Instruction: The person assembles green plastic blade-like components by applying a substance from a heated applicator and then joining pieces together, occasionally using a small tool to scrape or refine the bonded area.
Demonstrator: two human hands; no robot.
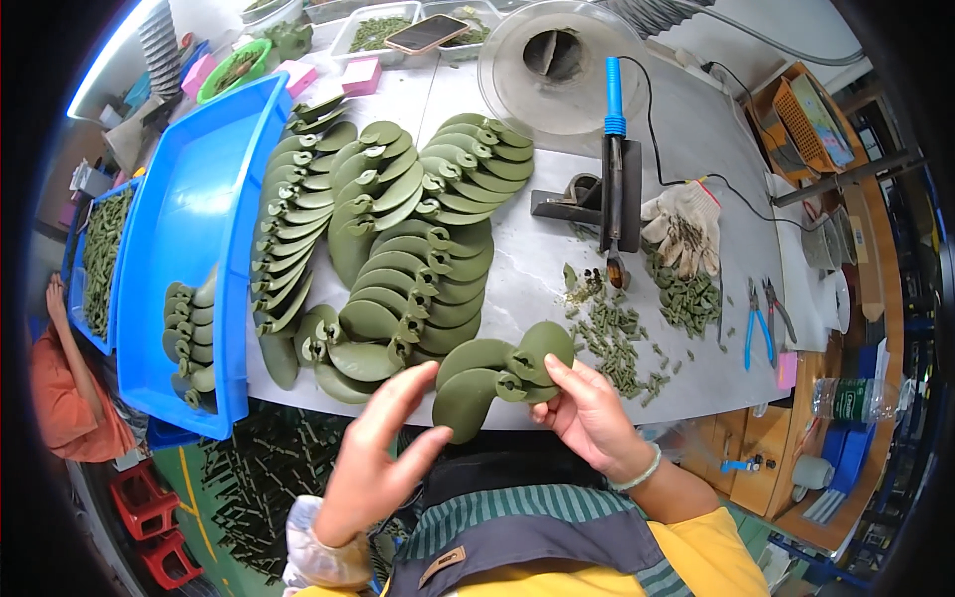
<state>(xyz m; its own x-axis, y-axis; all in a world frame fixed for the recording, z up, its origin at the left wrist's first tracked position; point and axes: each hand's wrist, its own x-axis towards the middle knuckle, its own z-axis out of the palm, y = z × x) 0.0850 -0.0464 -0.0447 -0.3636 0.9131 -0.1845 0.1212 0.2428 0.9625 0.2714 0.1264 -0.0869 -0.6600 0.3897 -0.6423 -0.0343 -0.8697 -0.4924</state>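
Over the table's near edge, my right hand (592, 413) pinches a pair of dark green two-bladed propellers (505, 370), lying one over the other, by their right-hand blades. My left hand (383, 458) is open, thumb and fingers spread around the left blades; whether it touches them I cannot tell. Overlapping rows of the same green propellers (383, 284) cover the table just beyond my left hand. Several more propellers (189, 343) lie in the blue tray (214, 174) at the left.
A blue-handled soldering iron (615, 95) rests upright on a black stand (572, 204). Small green offcuts (617, 338), a white work glove (686, 224) and pliers (761, 328) lie at right. A phone (428, 34) sits on tubs at the back. Someone's orange sleeve (70, 393) shows far left.
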